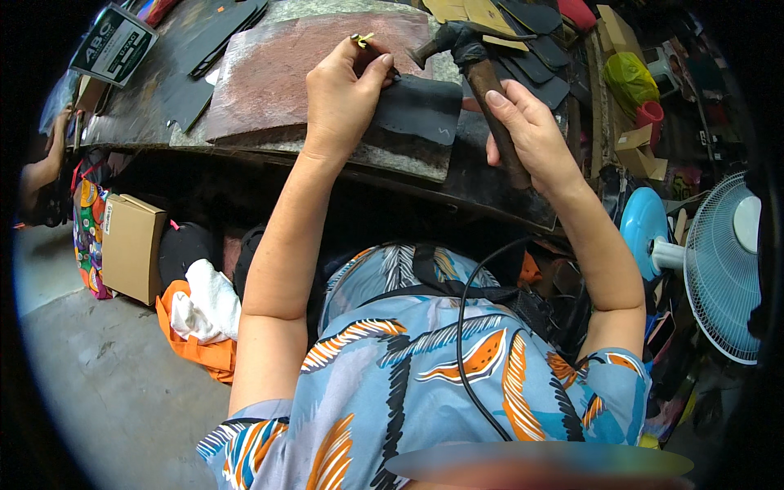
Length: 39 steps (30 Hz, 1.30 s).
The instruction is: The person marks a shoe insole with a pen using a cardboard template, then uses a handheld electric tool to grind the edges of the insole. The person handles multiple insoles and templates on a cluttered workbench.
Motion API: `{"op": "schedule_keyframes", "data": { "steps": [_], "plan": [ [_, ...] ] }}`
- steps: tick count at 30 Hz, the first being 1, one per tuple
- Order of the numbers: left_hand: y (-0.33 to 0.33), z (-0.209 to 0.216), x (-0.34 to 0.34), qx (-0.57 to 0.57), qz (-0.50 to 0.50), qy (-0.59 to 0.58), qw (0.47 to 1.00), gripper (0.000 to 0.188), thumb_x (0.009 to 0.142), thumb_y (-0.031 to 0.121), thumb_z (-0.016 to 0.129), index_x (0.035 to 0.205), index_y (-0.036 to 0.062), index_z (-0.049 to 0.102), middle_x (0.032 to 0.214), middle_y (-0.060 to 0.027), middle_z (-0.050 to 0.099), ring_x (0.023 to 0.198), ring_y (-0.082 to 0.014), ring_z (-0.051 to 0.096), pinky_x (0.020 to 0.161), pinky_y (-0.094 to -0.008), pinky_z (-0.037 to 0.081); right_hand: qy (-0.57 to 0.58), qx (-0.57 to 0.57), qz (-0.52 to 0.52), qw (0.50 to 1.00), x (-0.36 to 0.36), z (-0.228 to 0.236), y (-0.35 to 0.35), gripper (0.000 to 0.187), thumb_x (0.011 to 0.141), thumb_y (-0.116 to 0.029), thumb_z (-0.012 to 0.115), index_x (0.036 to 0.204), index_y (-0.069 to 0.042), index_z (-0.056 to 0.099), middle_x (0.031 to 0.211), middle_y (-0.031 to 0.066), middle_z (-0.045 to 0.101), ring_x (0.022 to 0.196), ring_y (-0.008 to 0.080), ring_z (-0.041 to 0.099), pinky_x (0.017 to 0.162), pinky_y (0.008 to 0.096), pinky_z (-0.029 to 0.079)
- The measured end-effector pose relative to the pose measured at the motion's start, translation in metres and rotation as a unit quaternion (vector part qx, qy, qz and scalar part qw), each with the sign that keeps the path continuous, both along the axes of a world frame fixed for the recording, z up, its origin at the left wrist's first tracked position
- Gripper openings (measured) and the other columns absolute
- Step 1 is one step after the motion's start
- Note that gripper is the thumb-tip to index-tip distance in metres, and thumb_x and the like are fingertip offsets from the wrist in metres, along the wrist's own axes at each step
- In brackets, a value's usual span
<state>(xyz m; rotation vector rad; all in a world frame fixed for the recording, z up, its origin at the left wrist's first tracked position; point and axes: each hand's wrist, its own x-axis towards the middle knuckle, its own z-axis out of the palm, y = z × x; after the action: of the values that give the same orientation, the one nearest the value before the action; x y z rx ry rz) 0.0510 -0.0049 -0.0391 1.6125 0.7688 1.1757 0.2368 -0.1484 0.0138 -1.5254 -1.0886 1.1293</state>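
My left hand [345, 98] is closed in a pinch over the near part of the workbench. Out of its fingers sticks the top of a slim dark tool [356, 38] with a yellow tie; it looks like a hand punch, and its lower part is mostly hidden. Beneath and right of that hand lies a flat black sheet [418, 114], partly over a worn reddish-brown board [273, 73]. My right hand [531, 131] grips the wooden handle of a hammer [492, 94]. The hammer's dark metal head hangs just right of my left hand, apart from the tool.
Cut black pieces [535, 69] and yellowish sheets [467, 12] lie at the far right, with more black sheets [224, 37] at the far left. A tin [113, 45] stands at the left corner. A fan [727, 261] is close to my right arm; a cardboard box [131, 247] stands left.
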Motion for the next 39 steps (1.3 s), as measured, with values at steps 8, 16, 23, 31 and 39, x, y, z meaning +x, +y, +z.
{"op": "schedule_keyframes", "data": {
  "steps": [8,16,23,31,39],
  "plan": [
    [-0.003,0.004,-0.003,0.038,0.016,0.044,0.998,0.01,0.09,0.007,0.067,0.097,-0.001,0.069,0.085,-0.0085,0.073,0.077,-0.0117,0.07,0.07,-0.0255,0.056,-0.546,0.185,0.023,0.817,0.014,0.003,-0.009,0.042,0.097,-0.032,0.059,0.135,-0.017,0.053,0.099,0.0156,0.072,0.077,0.0312,0.071,0.066,0.0387,0.056],
    [-0.004,0.003,0.005,0.008,0.001,0.047,0.999,0.011,0.089,0.008,0.07,0.097,0.0001,0.071,0.081,-0.0078,0.073,0.076,-0.0125,0.071,0.07,-0.0262,0.055,-0.507,0.055,0.026,0.86,0.013,0.002,-0.013,0.047,0.095,-0.037,0.06,0.139,-0.021,0.05,0.097,0.017,0.072,0.084,0.0363,0.07,0.073,0.0446,0.056],
    [0.004,-0.005,0.005,-0.028,-0.024,0.034,0.999,0.013,0.088,0.009,0.071,0.097,-0.0005,0.07,0.082,-0.0083,0.074,0.077,-0.0115,0.071,0.071,-0.0267,0.056,-0.509,0.058,0.023,0.859,0.018,-0.003,-0.014,0.047,0.096,-0.036,0.06,0.139,-0.019,0.051,0.1,0.0174,0.071,0.089,0.0336,0.071,0.076,0.0412,0.055],
    [-0.006,0.008,0.011,0.193,0.023,0.171,0.966,0.012,0.087,0.011,0.071,0.093,0.0013,0.067,0.083,-0.0147,0.071,0.076,-0.0272,0.071,0.068,-0.0358,0.054,-0.445,0.237,0.004,0.864,0.018,0.051,-0.009,0.045,0.099,-0.029,0.059,0.141,-0.014,0.051,0.107,0.0097,0.07,0.068,0.0137,0.063,0.061,0.0254,0.05],
    [-0.012,0.013,0.023,0.307,0.039,0.194,0.931,0.013,0.088,0.011,0.068,0.092,0.0014,0.061,0.085,-0.0181,0.068,0.08,-0.0364,0.067,0.067,-0.0413,0.053,-0.491,0.185,0.022,0.851,0.013,0.045,-0.009,0.048,0.096,-0.025,0.064,0.142,-0.02,0.051,0.106,0.0164,0.072,0.095,0.0296,0.072,0.079,0.0344,0.057]
  ]
}}
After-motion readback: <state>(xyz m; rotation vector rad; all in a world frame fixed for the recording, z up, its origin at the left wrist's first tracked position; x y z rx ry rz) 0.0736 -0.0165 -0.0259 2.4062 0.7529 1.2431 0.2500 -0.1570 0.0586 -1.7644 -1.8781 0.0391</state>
